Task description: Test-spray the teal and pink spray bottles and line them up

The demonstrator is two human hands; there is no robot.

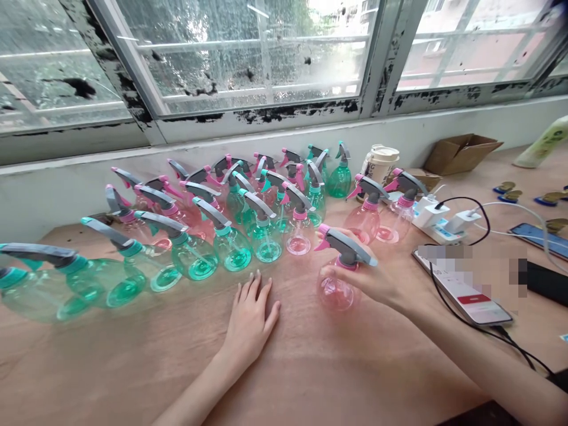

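My right hand (377, 278) is wrapped round the neck of a pink spray bottle (335, 290) with a grey and pink trigger head, which stands on the wooden table (310, 367). My left hand (249, 316) lies flat on the table with fingers stretched out, holding nothing, just in front of a row of green spray bottles (231, 245). Several more pink and green spray bottles (284, 183) stand in rows behind, reaching back toward the wall.
Two pink bottles (386, 216) stand at the right near a white power strip (439, 222) with black cables. A phone (465, 290) lies right of my right hand. Further back are a paper cup (381, 163) and an open cardboard box (461, 151).
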